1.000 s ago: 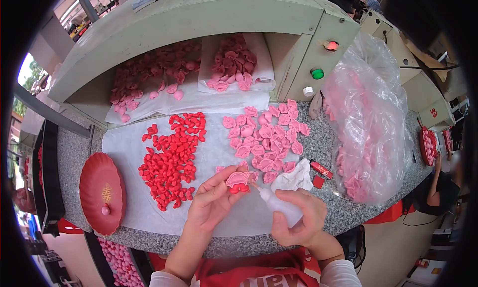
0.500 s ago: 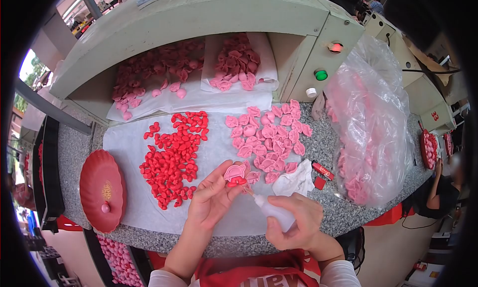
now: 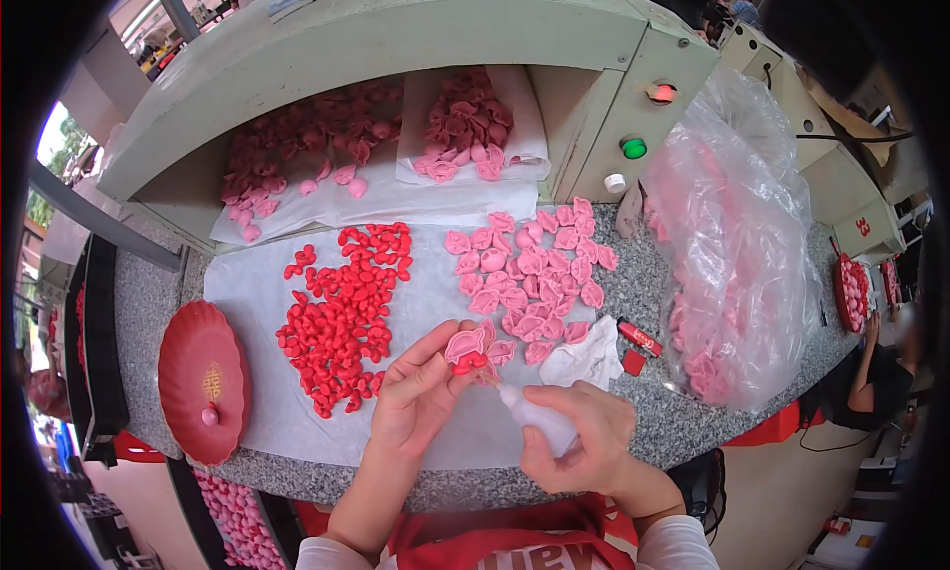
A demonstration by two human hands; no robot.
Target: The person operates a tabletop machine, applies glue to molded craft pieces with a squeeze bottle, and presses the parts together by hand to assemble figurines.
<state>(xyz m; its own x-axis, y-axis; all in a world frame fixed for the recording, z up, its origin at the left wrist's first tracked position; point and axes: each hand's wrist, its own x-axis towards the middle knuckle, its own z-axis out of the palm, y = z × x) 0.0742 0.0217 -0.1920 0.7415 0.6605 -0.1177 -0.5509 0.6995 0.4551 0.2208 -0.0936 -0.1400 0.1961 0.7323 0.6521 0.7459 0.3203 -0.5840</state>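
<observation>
My left hand (image 3: 416, 392) pinches a pink shell-shaped piece with a frilled edge (image 3: 463, 344), and a small red bean-shaped piece (image 3: 469, 363) sits against its lower side. My right hand (image 3: 584, 431) is wrapped round a white squeeze bottle (image 3: 539, 422). The bottle's nozzle points up and left, close to the pink piece; whether it touches cannot be made out. Left of my hands, many red bean-shaped pieces (image 3: 341, 318) lie in a heap on white paper (image 3: 247, 273). Beyond my hands, more pink frilled pieces (image 3: 534, 263) are spread out.
A red scalloped dish (image 3: 183, 372) holding a pink ball stands at left. A grey-green arched housing (image 3: 445, 36) with pink pieces inside rises behind. At right lie a white cloth (image 3: 584, 357), a red tube (image 3: 640, 338) and a large clear bag (image 3: 737, 243) of pink pieces.
The bottle and my right hand have shifted slightly left and up, bringing the nozzle nearer the held piece. My left hand stays almost in place.
</observation>
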